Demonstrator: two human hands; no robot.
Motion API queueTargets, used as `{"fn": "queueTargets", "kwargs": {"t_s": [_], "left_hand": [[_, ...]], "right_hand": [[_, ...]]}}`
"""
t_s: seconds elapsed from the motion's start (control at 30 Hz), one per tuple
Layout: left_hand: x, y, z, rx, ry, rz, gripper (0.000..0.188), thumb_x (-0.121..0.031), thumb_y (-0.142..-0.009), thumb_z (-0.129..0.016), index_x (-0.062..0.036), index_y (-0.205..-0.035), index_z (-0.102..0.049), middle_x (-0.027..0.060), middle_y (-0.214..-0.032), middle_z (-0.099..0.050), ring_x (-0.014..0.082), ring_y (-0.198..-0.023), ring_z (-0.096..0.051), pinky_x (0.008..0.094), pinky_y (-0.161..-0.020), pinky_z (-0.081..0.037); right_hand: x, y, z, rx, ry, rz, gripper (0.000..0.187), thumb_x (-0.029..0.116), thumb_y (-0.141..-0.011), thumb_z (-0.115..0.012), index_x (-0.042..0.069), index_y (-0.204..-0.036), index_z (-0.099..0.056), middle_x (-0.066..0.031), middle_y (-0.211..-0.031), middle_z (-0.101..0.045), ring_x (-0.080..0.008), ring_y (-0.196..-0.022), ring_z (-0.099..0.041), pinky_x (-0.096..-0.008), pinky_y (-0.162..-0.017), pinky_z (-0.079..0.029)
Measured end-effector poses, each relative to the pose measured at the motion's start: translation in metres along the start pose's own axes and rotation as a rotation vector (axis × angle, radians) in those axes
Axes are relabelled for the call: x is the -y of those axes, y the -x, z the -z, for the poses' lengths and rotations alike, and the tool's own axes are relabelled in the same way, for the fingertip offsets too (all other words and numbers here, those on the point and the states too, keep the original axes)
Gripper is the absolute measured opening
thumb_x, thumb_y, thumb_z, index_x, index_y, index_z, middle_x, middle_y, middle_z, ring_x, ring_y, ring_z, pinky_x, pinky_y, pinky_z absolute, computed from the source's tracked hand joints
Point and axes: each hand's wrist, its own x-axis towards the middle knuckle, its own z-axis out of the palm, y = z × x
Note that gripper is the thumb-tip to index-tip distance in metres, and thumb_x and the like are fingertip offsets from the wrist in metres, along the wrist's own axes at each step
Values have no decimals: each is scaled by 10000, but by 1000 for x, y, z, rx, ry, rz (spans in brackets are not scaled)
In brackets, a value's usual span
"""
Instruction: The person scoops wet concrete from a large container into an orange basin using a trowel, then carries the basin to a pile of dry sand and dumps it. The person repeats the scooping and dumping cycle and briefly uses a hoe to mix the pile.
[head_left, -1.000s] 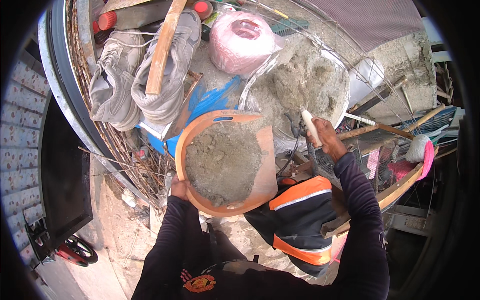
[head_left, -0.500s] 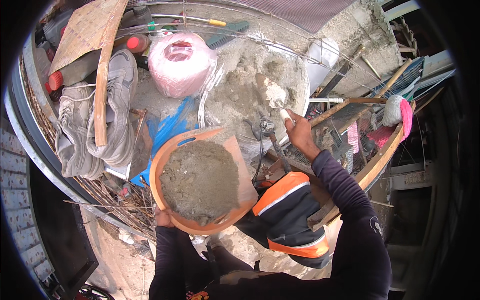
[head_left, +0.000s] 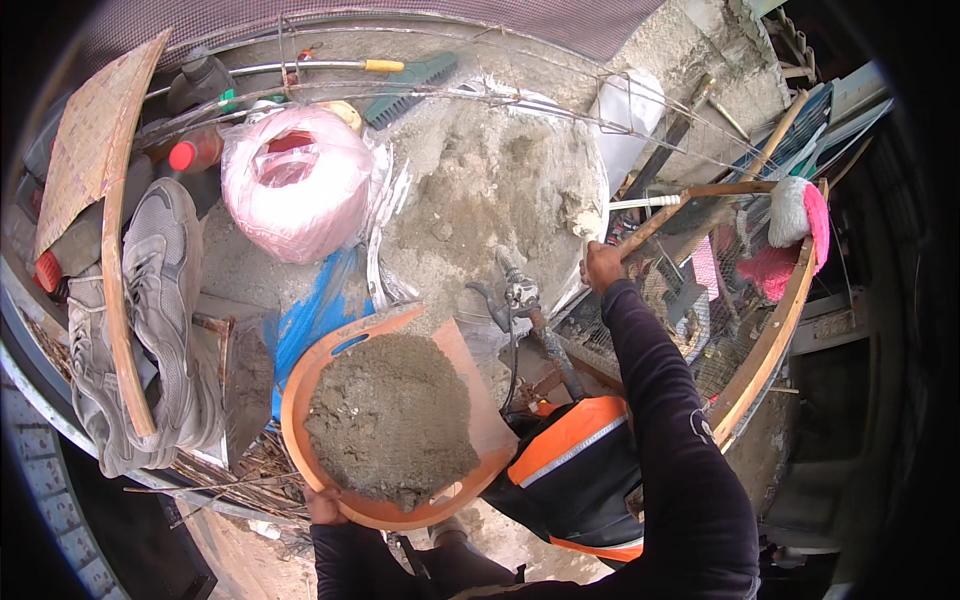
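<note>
My left hand (head_left: 325, 507) grips the near-left rim of an orange plastic basin (head_left: 292, 420), which has a broken side. Wet grey mortar (head_left: 390, 420) fills much of the basin. My right hand (head_left: 602, 268) is closed around the pale handle of a trowel (head_left: 586, 226) at the right edge of a container of grey mortar (head_left: 490, 190). The trowel's blade is hard to make out against the mix. Below that container, near the basin, stands a bicycle handlebar (head_left: 520, 292) with a brake lever.
Grey sneakers (head_left: 160, 300) and a wooden strip (head_left: 128, 330) lie left, beside a pink roll of plastic twine (head_left: 300, 185). A green rake-like head (head_left: 410, 88) lies behind. A wood-framed mesh (head_left: 765, 330) stands right, and a black-and-orange bag (head_left: 570, 460) sits below the handlebar.
My right hand has drawn the trowel toward the right edge of the mortar container, and its blade has turned less visible. The left hand still holds the basin. The view has shifted.
</note>
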Motion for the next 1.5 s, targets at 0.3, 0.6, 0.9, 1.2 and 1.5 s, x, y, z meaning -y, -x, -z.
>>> {"fn": "queueTargets", "kwargs": {"t_s": [0.3,0.6,0.9,1.2,1.5], "left_hand": [[6,-2,16,-131,-1,4,457,25,-538,-475,-28,-991,-499,63,-744,-510,203,-606,-522,299,-499,-447],[4,-1,16,-149,-28,-42,399,-17,-552,-478,-31,-951,-489,79,-690,-508,238,-580,-536,328,-506,-474],[0,-1,16,-81,-65,-24,347,-1,-549,-465,-52,-891,-486,44,-682,-499,184,-573,-497,274,-485,-404],[15,-7,21,-78,-37,-93,322,28,-561,-446,-53,-870,-494,31,-680,-487,176,-566,-492,272,-478,-394],[8,-12,13,-23,-36,-94,389,23,-529,-450,-36,-908,-516,39,-696,-482,198,-581,-500,300,-505,-430]], "right_hand": [[34,-94,-83,-240,-46,-124,296,285,-877,-521,28,-1013,-468,-119,-717,-508,-213,-467,-487,-336,-378,-373],[-8,-110,-109,-352,259,214,347,285,-859,-554,-29,-715,-587,-149,-624,-579,-245,-460,-548,-400,-390,-411],[-34,-55,-94,-275,251,228,265,249,-868,-547,-12,-845,-585,-93,-555,-522,-194,-403,-503,-347,-334,-367],[-7,-25,-80,-43,-81,-20,265,262,-897,-496,47,-1049,-523,-108,-650,-534,-180,-420,-457,-317,-343,-354],[58,48,-91,145,6,52,284,318,-920,-508,59,-1037,-510,-94,-619,-545,-167,-398,-468,-299,-327,-370]]}}
